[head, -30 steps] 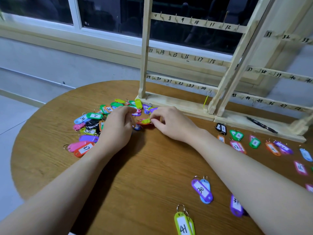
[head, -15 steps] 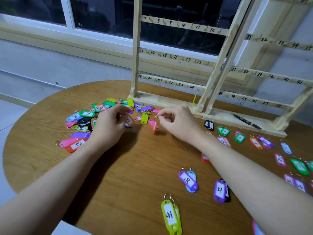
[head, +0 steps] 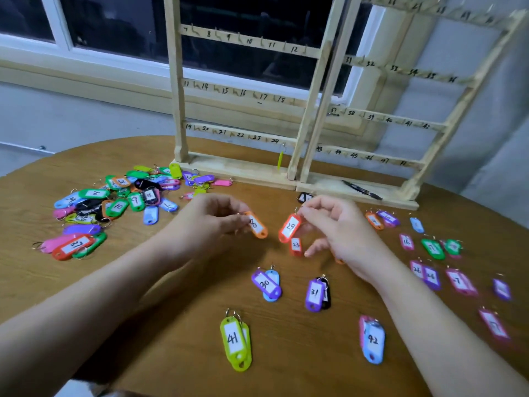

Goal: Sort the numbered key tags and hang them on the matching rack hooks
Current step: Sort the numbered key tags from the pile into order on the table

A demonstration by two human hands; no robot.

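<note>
Head view: left hand (head: 211,217) pinches orange tag (head: 256,224), right hand (head: 335,224) red tag (head: 289,227); long axes converge upward.

Two orange key tags above the table, rack behind

The orange tag (head: 256,225) hangs tilted beside the red-orange tag 29 (head: 289,228); unsorted tags (head: 114,200) lie heaped left, before the wooden rack (head: 312,110) with numbered hooks

A plain indoor room, kind unclear: round wooden table (head: 143,282) against a grey wall (head: 71,116) under a dark, white-framed window (head: 114,27).
</note>
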